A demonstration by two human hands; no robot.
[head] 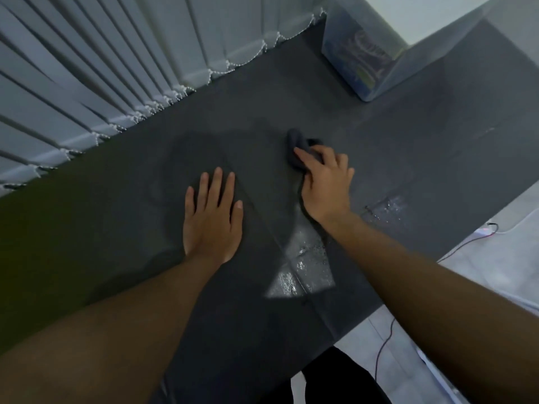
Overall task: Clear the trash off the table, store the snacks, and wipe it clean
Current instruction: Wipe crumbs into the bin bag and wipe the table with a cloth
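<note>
Table: the dark grey table (291, 91) fills most of the head view, running from the near edge up to the far corner; a seam crosses its top near the middle.
Left hand: the left hand (211, 220) lies flat on the tabletop, palm down, fingers straight and slightly spread — it holds nothing.
Right hand: the right hand (325, 182) presses down on a dark cloth (297, 147), fingers curled over its near side with the fingertips on the fabric.
Cloth: bunched into a lump, resting on the table just right of centre, partly covered by the hand; its far end pokes out beyond the fingers.
Wet patches: shiny wet patches (303, 272) catch light on the tabletop near the right forearm, with another glint further right by the table edge.
Far corner: a translucent storage box (358, 59) stands on the table at the far right — its contents are blurred.
Left side: white vertical blinds (87, 68) hang beside the table, linked along the bottom by a bead chain.
Floor: pale floor at the right with thin cables (385, 342) lying on it.
</note>
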